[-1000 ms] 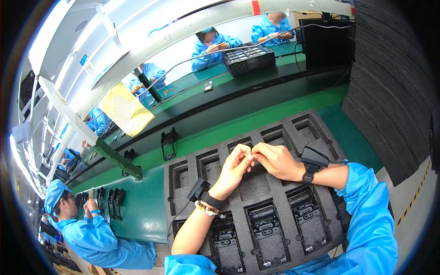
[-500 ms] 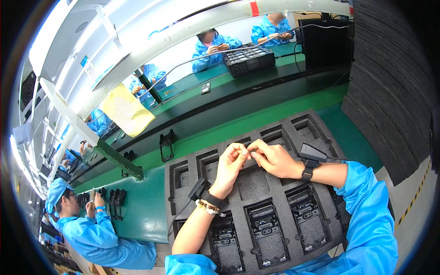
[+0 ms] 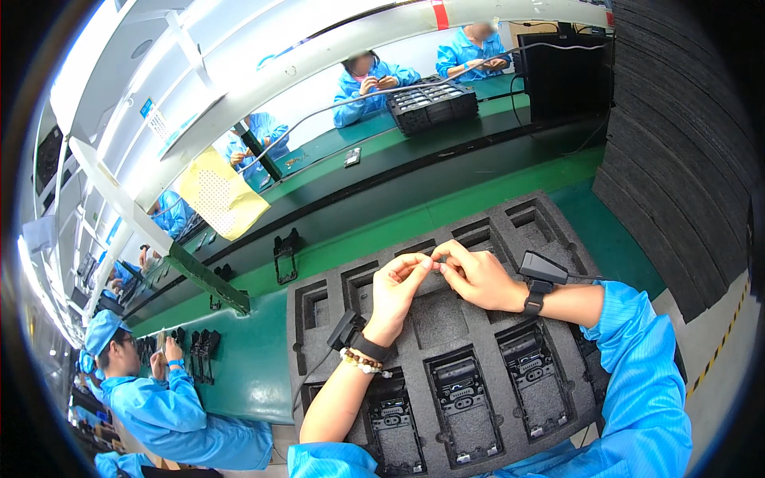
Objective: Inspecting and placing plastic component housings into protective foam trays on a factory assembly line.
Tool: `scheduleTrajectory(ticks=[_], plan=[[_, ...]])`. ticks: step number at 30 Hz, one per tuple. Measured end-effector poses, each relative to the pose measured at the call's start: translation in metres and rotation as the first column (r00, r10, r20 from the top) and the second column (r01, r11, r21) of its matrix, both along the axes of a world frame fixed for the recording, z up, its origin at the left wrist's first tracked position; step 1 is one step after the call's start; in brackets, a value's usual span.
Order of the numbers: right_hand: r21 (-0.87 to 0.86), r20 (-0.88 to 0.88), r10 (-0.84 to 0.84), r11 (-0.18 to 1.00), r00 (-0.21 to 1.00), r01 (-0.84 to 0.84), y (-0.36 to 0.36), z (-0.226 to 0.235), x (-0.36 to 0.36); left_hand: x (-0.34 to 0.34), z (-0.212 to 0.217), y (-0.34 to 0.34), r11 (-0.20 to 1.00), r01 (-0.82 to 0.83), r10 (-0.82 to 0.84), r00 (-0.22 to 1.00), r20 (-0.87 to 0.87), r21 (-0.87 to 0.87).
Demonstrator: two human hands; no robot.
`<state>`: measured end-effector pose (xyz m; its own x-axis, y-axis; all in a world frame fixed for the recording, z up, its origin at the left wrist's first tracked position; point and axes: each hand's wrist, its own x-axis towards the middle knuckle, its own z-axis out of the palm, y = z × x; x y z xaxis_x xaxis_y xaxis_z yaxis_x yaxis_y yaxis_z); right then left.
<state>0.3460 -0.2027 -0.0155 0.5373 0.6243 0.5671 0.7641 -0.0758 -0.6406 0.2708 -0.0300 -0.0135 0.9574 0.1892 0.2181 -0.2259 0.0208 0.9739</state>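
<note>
My left hand (image 3: 398, 288) and my right hand (image 3: 476, 275) meet fingertip to fingertip above a dark grey foam tray (image 3: 414, 372). Thumb and forefinger are pinched on each side; whatever sits between them is too small or hidden to make out. Below, in the tray's near row of pockets, lie several black device housings, among them one on the left (image 3: 394, 422), one in the middle (image 3: 464, 406) and one on the right (image 3: 532, 374). The pocket (image 3: 437, 323) just under my hands shows a bare foam floor.
A black frame part (image 3: 286, 256) rests beyond the tray on the green bench (image 3: 255, 350). At left a co-worker in blue (image 3: 171, 410) handles something beside several black parts (image 3: 205, 354). Stacked foam sheets (image 3: 677, 159) rise at right. Across the line, other people sit near a black crate (image 3: 433, 107).
My left fingers have straightened slightly, and both hands keep their pinch at nearly the same spot. Behind the co-worker at left, a blue sleeve has come into view at the lower edge.
</note>
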Motion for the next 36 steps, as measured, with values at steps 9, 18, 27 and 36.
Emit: scheduleTrajectory(ticks=[9, 18, 27, 36], plan=[[0.082, 0.068, 0.022, 0.996, 0.997, -0.027, 0.005, -0.006, 0.001, 0.0, -0.003, 0.006, 1.0, 0.006, -0.006, 1.0, 0.003, 0.029], [0.081, 0.082, 0.029, 0.996, 0.996, -0.035, 0.004, -0.007, 0.001, 0.0, -0.005, 0.007, 1.0, 0.019, -0.019, 1.0, -0.004, 0.015], [-0.004, 0.029, 0.003, 1.0, 1.0, -0.003, 0.002, -0.003, 0.001, 0.0, -0.001, 0.003, 1.0, 0.012, -0.013, 1.0, -0.012, -0.007], [-0.015, 0.104, -0.077, 0.997, 0.992, 0.079, 0.014, -0.016, 0.016, 0.008, -0.003, 0.001, 0.993, 0.109, -0.109, 0.994, 0.013, 0.036]])
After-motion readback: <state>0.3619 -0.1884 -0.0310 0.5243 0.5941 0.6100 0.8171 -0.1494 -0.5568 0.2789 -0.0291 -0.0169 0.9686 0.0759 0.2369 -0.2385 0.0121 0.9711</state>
